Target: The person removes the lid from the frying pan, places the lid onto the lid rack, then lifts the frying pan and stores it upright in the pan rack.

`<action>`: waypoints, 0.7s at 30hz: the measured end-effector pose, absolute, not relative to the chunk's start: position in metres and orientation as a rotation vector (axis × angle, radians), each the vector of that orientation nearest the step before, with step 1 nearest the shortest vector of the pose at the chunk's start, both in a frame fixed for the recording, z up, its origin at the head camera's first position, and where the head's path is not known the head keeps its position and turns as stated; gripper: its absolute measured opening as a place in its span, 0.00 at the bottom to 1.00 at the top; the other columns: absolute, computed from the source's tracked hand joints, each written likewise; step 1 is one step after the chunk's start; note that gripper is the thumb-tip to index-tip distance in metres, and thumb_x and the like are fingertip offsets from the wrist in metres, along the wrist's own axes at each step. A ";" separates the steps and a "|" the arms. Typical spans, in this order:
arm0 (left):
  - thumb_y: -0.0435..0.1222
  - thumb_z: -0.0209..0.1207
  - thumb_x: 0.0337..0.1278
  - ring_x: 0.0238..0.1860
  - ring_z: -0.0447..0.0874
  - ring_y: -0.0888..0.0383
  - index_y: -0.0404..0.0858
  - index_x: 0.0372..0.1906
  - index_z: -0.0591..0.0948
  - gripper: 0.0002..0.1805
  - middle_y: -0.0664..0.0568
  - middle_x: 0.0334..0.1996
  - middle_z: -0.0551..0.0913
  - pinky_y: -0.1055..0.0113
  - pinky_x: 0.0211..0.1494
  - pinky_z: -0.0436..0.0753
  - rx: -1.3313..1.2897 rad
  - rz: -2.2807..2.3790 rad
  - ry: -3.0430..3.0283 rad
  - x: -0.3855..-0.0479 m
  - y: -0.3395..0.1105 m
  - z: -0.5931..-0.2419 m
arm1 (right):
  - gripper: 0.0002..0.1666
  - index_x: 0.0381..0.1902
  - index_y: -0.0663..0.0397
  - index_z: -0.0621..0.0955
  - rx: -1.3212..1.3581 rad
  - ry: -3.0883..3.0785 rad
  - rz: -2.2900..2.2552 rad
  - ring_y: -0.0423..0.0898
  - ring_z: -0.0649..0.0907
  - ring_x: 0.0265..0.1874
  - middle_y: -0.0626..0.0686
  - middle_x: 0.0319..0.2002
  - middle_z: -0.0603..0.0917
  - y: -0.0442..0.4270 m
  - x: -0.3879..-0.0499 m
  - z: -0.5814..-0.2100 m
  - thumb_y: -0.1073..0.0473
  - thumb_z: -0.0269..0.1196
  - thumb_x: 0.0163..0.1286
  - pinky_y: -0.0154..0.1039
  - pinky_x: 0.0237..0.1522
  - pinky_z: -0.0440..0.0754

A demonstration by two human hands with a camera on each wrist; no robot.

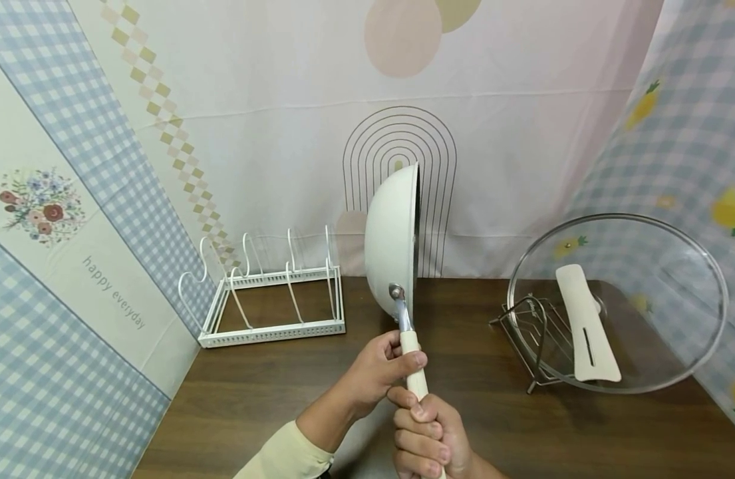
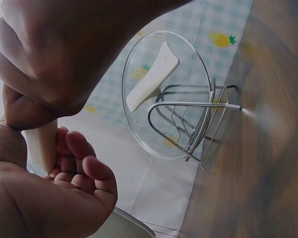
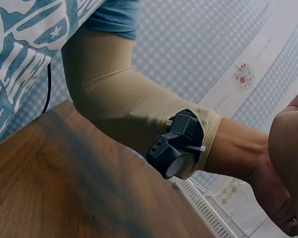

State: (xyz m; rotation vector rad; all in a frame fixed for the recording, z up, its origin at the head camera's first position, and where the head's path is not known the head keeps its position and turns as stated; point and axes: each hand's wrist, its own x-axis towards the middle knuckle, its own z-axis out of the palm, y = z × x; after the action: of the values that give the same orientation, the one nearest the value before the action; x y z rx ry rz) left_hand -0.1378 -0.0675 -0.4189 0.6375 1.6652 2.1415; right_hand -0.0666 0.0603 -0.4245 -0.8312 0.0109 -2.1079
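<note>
A white wok (image 1: 391, 233) is held on its side in the air, its rounded outside facing left and its long cream handle (image 1: 416, 380) pointing down toward me. My right hand (image 1: 427, 439) grips the lower part of the handle with its fingers wrapped round it. Higher up, near the metal neck, my left hand (image 1: 376, 372) holds the handle, thumb across the front and fingers behind. In the left wrist view the curled fingers (image 2: 97, 171) of the left hand lie beside the handle. The right wrist view barely shows the right hand (image 3: 290, 148) at its edge.
A white rack (image 1: 271, 329) with upright wire dividers stands on the brown wooden table (image 1: 271, 386) at the left. To the right, a glass lid (image 1: 654, 332) with a cream handle leans in a metal wire stand (image 1: 537, 346). Patterned cloths hang at the back and sides.
</note>
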 end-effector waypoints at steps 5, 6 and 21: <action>0.39 0.68 0.60 0.29 0.78 0.63 0.40 0.38 0.77 0.12 0.56 0.29 0.80 0.70 0.33 0.78 0.595 2.147 1.668 -0.139 -0.068 -0.418 | 0.07 0.44 0.43 0.71 -0.812 0.064 -2.140 0.30 0.61 0.08 0.37 0.15 0.60 0.060 -0.066 -0.426 0.61 0.47 0.73 0.25 0.08 0.55; 0.39 0.69 0.59 0.29 0.78 0.63 0.40 0.38 0.77 0.12 0.56 0.29 0.80 0.70 0.32 0.78 0.587 2.150 1.669 -0.139 -0.069 -0.418 | 0.07 0.44 0.43 0.71 -0.810 0.075 -2.143 0.30 0.61 0.08 0.37 0.15 0.60 0.059 -0.066 -0.427 0.61 0.47 0.73 0.25 0.08 0.55; 0.36 0.68 0.57 0.25 0.74 0.64 0.41 0.36 0.76 0.10 0.58 0.25 0.77 0.71 0.28 0.75 0.534 2.154 1.692 -0.140 -0.070 -0.415 | 0.09 0.41 0.43 0.72 -0.698 0.314 -2.177 0.31 0.62 0.12 0.39 0.17 0.58 0.063 -0.066 -0.429 0.61 0.44 0.75 0.24 0.16 0.64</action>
State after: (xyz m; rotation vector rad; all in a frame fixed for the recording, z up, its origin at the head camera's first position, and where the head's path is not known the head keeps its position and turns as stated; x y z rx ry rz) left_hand -0.1397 -0.0705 -0.4155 0.5342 1.6922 2.1543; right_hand -0.0662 0.0628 -0.4288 -0.6977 0.3141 -2.1767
